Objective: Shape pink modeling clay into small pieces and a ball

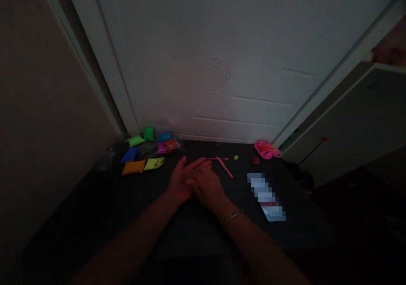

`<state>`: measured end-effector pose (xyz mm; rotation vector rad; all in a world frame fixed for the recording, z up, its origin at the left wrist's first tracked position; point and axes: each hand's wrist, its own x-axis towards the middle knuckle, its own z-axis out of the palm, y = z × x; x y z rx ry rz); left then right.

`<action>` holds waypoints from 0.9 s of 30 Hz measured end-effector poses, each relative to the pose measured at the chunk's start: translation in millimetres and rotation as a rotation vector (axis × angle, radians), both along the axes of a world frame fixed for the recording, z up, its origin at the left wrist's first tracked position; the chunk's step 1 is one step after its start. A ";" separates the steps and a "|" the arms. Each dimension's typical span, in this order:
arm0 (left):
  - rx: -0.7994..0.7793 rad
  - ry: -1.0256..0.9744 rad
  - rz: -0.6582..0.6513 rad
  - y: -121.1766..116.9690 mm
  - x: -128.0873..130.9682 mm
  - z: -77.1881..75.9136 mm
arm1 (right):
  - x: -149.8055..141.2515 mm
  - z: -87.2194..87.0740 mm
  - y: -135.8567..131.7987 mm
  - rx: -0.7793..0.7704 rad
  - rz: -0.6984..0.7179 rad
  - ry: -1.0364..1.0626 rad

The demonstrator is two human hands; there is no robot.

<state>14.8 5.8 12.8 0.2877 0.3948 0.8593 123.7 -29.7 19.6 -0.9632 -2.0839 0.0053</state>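
Over the dark table, my left hand (pixel 178 184) is turned palm up, its thumb and fingers stretched out. Across its palm lies my right hand (pixel 209 187), fingers extended and palm down; a bracelet circles that wrist. The palms press together, so anything small between them is hidden. Just beyond the fingertips are a thin pink stick (pixel 218 159) and a flat pink tool (pixel 225 168). A small yellow-green lump (pixel 235 157) sits to their right. Farther right are a dark red ball (pixel 255 161) and a pink flower-shaped object (pixel 267 150).
Several coloured soft packets, among them an orange packet (pixel 133 167) and a blue packet (pixel 130 154), lie at the back left. A phone (pixel 271 213) with a blurred-out screen rests right of my hands. A white panel (pixel 177 56) with embossed hearts rises behind the dark table (pixel 196 238).
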 end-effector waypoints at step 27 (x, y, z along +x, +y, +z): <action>0.208 -0.086 -0.062 -12.9 19.2 -21.5 | -46.0 31.6 -9.2 -0.062 -0.025 -0.355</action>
